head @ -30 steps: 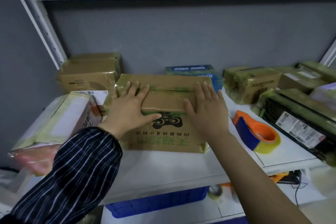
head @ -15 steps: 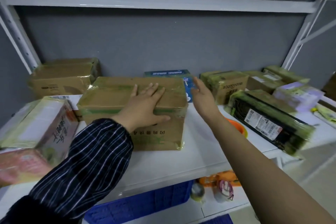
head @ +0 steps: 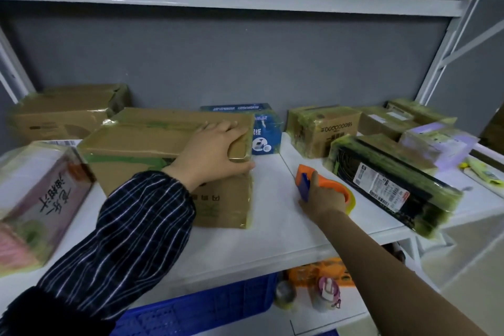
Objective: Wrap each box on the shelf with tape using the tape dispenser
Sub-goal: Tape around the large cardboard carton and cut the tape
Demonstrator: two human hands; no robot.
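A brown cardboard box (head: 141, 150) with tape across its top stands in the middle of the white shelf (head: 272, 232). My left hand (head: 215, 153) grips its near right top corner, thumb on the front face and fingers over the top. To the right, the orange and blue tape dispenser (head: 308, 180) with a yellowish roll lies on the shelf. My right hand (head: 324, 196) is curled around it from the near side and hides most of the roll.
Several taped boxes line the shelf: a brown one (head: 62, 112) back left, a pale one (head: 35, 199) at the left edge, a blue box (head: 264, 128) behind, a long dark one (head: 387, 185) right. A blue crate (head: 196, 311) and bottles (head: 327, 294) sit below.
My right hand left the box top, swung right and came down onto the tape dispenser. My left hand slid from the box top to its near right corner. The view turned right.
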